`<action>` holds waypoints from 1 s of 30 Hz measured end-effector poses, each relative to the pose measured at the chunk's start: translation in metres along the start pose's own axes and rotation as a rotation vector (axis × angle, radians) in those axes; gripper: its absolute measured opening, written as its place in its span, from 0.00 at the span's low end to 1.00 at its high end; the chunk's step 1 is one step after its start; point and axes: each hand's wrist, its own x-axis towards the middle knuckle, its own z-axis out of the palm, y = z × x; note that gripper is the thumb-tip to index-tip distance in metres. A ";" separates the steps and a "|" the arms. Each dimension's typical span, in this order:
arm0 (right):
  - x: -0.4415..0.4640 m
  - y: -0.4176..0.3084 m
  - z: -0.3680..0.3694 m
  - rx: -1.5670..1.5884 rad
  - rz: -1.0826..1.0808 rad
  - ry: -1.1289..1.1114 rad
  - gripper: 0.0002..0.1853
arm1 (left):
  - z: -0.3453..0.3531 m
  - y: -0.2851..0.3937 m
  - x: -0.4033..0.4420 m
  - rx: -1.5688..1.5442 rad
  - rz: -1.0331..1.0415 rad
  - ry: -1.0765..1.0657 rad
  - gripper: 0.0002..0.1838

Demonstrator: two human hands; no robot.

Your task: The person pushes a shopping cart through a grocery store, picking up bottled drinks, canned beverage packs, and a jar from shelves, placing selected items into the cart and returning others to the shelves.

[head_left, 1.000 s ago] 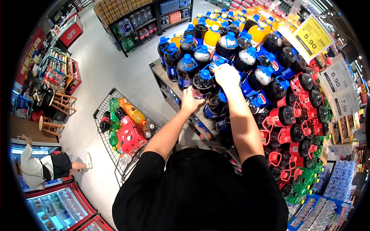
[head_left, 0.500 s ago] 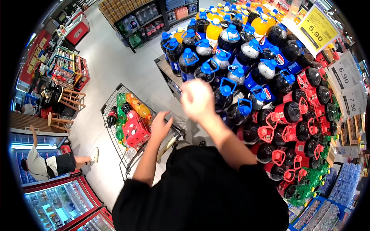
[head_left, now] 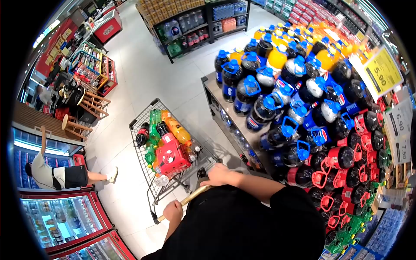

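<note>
A wire shopping cart [head_left: 149, 113] stands in front of me with its yellowish handle [head_left: 193, 195] close to my body. My left hand [head_left: 173, 211] is closed around the handle's left part. My right hand [head_left: 218, 174] is curled over its right end; some of those fingers are hidden. Inside the cart lie a red pack [head_left: 172, 158], green bottles [head_left: 154, 125], orange drink bottles [head_left: 177, 130] and a dark bottle with a red label [head_left: 142, 135]. Clear bottles [head_left: 162, 180] lie near the basket's handle end.
To my right rises a large display with blue-capped cola bottles [head_left: 247, 93], red-labelled bottles [head_left: 342, 157] and price signs [head_left: 383, 73]. Drink shelves [head_left: 186, 32] stand ahead. At left are wooden stools [head_left: 93, 105], red-framed fridges [head_left: 65, 219] and a person [head_left: 47, 169] reaching up.
My right hand has come down from beside the blue-capped bottles to the cart handle. My left hand has lowered and closed on the handle. The view has shifted.
</note>
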 end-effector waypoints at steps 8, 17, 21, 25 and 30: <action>0.044 -0.011 -0.018 0.009 0.203 -0.076 0.39 | 0.038 -0.035 0.028 -0.066 0.142 0.262 0.21; 0.144 -0.032 -0.052 -0.056 0.241 -0.024 0.37 | -0.020 -0.079 0.139 -0.104 0.173 0.349 0.22; 0.198 -0.041 -0.086 -0.095 0.194 0.049 0.36 | -0.046 -0.107 0.203 -0.037 0.151 0.200 0.27; 0.238 -0.058 -0.127 -0.046 0.229 0.040 0.34 | -0.059 -0.131 0.265 -0.026 0.113 0.235 0.26; 0.305 -0.050 -0.146 -0.084 0.256 0.112 0.35 | -0.072 -0.150 0.335 0.035 0.044 0.190 0.31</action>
